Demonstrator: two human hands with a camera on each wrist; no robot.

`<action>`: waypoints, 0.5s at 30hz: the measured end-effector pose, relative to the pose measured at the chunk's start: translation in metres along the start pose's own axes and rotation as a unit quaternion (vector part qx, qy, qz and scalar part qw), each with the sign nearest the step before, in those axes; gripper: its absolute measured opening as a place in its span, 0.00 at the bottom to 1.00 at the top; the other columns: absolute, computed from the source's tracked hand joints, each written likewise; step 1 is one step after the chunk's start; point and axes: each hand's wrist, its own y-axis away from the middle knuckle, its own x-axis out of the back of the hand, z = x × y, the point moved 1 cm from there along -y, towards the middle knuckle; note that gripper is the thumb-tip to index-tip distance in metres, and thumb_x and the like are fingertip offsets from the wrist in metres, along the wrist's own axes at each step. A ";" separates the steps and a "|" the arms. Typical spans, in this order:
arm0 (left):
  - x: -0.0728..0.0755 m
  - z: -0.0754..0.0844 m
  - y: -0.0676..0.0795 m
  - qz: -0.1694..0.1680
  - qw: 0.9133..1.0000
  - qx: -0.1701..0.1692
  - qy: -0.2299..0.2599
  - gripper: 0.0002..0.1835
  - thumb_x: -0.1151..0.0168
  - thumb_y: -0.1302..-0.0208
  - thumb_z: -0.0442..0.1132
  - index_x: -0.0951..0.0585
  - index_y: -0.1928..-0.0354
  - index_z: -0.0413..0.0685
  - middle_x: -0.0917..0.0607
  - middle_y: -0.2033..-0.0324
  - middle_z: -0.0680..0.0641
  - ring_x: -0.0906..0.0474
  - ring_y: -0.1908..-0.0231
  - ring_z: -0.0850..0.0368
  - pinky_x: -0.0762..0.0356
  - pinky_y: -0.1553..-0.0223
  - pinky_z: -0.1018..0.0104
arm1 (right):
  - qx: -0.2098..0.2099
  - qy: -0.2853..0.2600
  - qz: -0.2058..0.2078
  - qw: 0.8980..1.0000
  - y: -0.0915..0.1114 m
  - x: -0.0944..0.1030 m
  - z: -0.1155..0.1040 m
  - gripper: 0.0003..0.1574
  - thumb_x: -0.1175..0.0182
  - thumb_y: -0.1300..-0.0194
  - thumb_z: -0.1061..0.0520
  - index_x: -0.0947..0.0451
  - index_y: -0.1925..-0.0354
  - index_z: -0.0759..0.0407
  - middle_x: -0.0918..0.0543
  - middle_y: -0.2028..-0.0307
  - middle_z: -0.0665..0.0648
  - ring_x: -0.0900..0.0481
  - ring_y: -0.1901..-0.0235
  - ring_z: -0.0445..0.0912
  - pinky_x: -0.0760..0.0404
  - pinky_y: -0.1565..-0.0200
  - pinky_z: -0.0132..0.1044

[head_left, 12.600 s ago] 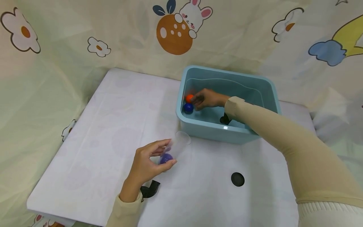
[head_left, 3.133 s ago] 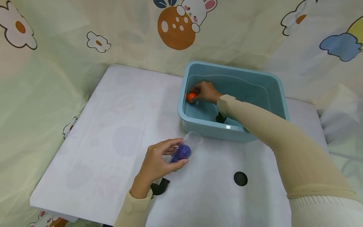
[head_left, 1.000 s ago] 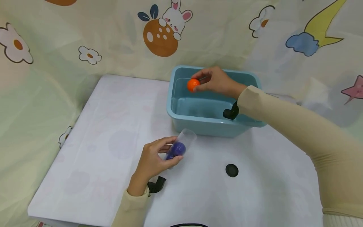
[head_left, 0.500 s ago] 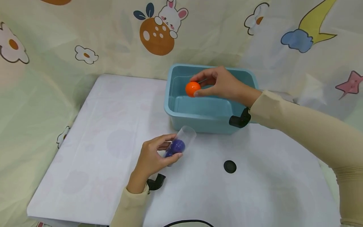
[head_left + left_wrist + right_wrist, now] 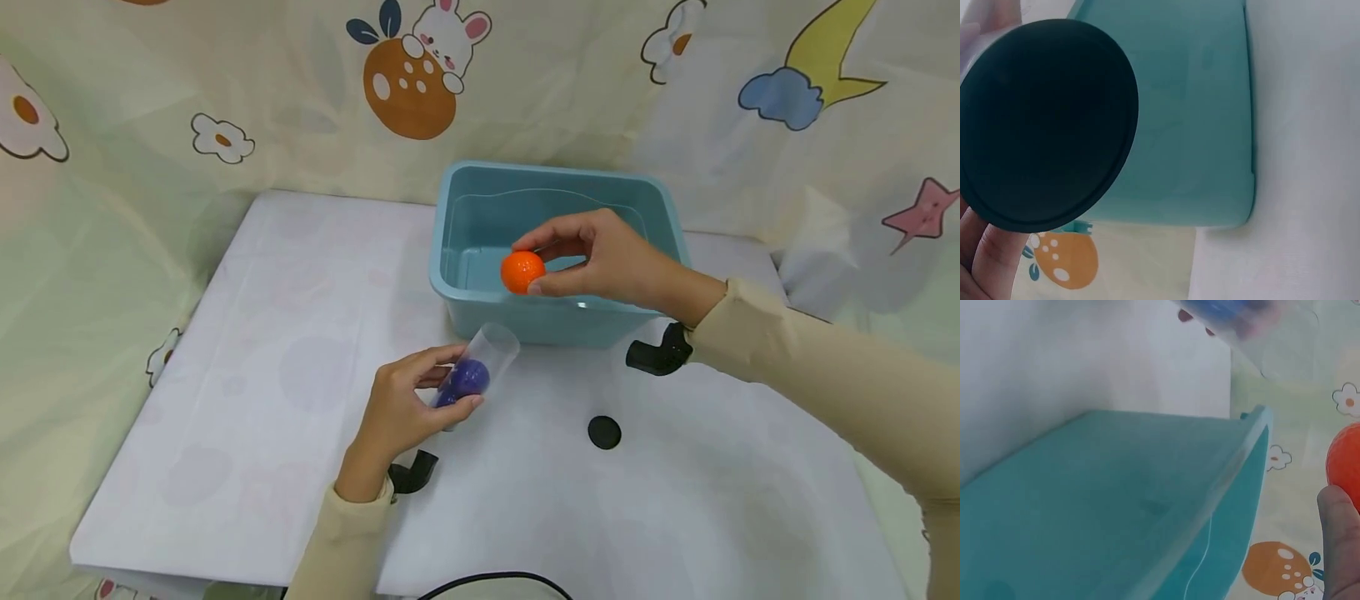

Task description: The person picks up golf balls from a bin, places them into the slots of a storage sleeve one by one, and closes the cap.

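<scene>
A small screened-off corner; whether it belongs to a home, a studio or a lab cannot be told. Pale printed cloth hangs like curtains along the far side and down the left, and shows, creased, on the right too. Its prints would suit a child's room: a rabbit over a fruit, a white flower, a blue cloud, a pink star. The cloth backs a plain white table, where a household-style plastic tub stands at the far side.
</scene>
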 end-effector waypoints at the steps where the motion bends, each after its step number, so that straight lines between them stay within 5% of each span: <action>1: 0.000 0.001 -0.001 -0.001 1.000 0.000 0.000 0.32 0.13 0.51 0.32 0.14 0.42 0.34 0.08 0.49 0.38 0.08 0.55 0.44 0.08 0.59 0.60 | 0.004 -0.008 -0.004 1.000 0.003 -0.001 0.001 0.25 0.25 0.35 0.70 0.15 0.40 0.68 0.11 0.44 0.63 0.11 0.46 0.47 0.11 0.45 0.37; 15: -0.005 0.007 -0.005 -0.011 1.000 -0.027 0.005 0.33 0.12 0.52 0.31 0.14 0.42 0.33 0.08 0.49 0.38 0.07 0.56 0.45 0.08 0.59 0.61 | 0.036 -0.055 -0.045 0.997 0.032 -0.030 0.021 0.25 0.24 0.38 0.73 0.15 0.42 0.72 0.12 0.45 0.65 0.11 0.44 0.54 0.09 0.48 0.43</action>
